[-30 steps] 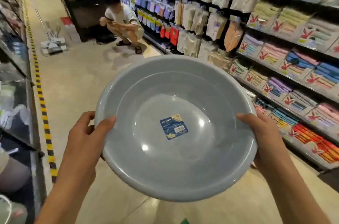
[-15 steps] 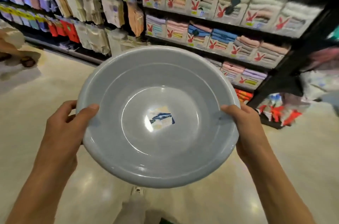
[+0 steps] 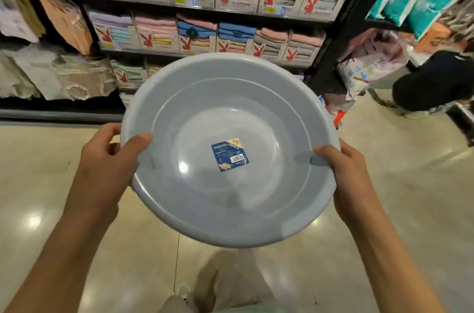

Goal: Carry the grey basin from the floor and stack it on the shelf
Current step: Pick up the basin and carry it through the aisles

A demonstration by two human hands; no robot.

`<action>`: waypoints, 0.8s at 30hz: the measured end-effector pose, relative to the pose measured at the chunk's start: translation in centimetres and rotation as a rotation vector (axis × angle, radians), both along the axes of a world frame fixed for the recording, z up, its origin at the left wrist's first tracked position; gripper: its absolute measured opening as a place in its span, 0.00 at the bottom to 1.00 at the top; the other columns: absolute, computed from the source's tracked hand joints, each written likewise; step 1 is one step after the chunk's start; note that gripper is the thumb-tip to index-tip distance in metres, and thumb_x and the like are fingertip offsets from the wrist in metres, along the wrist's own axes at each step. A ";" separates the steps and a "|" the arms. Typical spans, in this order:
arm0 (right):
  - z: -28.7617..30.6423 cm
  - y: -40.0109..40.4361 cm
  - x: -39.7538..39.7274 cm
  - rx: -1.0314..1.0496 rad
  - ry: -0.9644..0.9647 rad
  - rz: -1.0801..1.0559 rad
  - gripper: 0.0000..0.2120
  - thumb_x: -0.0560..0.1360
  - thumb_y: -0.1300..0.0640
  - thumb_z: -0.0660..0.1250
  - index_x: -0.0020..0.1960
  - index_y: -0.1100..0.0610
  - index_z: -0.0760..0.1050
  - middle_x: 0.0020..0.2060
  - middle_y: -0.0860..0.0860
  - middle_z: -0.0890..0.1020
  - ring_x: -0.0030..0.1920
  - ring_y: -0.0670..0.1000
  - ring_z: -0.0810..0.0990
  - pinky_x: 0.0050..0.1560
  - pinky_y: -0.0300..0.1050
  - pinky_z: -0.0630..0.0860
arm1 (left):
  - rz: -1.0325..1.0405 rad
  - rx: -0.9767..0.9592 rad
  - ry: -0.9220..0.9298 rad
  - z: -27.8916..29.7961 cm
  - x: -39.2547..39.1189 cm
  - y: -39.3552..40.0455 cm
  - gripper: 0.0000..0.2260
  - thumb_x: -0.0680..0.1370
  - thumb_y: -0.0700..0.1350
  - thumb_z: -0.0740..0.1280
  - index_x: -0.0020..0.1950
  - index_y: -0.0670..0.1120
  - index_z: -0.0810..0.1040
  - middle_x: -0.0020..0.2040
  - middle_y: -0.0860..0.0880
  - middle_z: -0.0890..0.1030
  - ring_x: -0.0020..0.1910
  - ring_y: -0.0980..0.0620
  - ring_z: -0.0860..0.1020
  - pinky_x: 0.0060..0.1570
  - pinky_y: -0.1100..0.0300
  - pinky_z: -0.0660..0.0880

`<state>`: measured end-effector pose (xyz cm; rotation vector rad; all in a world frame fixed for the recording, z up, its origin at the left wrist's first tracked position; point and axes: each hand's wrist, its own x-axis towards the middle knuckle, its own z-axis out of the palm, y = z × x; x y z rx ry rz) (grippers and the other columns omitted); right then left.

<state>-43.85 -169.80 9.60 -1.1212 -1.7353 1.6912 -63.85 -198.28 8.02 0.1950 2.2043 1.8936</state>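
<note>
I hold a round grey basin (image 3: 269, 112) in front of me at waist height, its open side tilted toward the camera. A blue label (image 3: 230, 154) sticks to its inner bottom. My left hand (image 3: 107, 158) grips the left rim with the thumb inside the bowl. At the right rim, my right hand (image 3: 346, 171) grips the same way. The basin hangs above the shiny floor, clear of every shelf.
A black shelf unit (image 3: 205, 11) with boxed folded towels faces me just beyond the basin. Bagged goods (image 3: 372, 61) hang at its right end. A person in dark clothes (image 3: 436, 81) crouches at the far right. Beige floor (image 3: 410, 197) spreads around me; my own leg (image 3: 230, 284) shows below.
My view has swung right along the aisle, from the crouching person at the far end to the towel shelves. Both hands kept their grip on the basin throughout.
</note>
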 end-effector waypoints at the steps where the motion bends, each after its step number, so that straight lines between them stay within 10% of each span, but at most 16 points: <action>1: -0.4 0.9 -0.6 0.006 -0.006 -0.017 0.11 0.72 0.60 0.67 0.52 0.53 0.84 0.43 0.53 0.87 0.40 0.55 0.86 0.33 0.45 0.80 | -0.024 -0.005 -0.005 -0.5 -1.2 1.3 0.10 0.67 0.61 0.72 0.46 0.61 0.81 0.40 0.44 0.85 0.34 0.46 0.84 0.31 0.51 0.77; 24: -28.1 32.8 -22.3 0.084 -0.314 0.067 0.16 0.72 0.51 0.70 0.59 0.41 0.79 0.45 0.41 0.86 0.44 0.46 0.85 0.40 0.45 0.79 | -0.191 -0.274 -0.165 -28.1 -24.5 34.0 0.16 0.76 0.52 0.75 0.61 0.59 0.75 0.46 0.52 0.86 0.39 0.52 0.86 0.30 0.51 0.83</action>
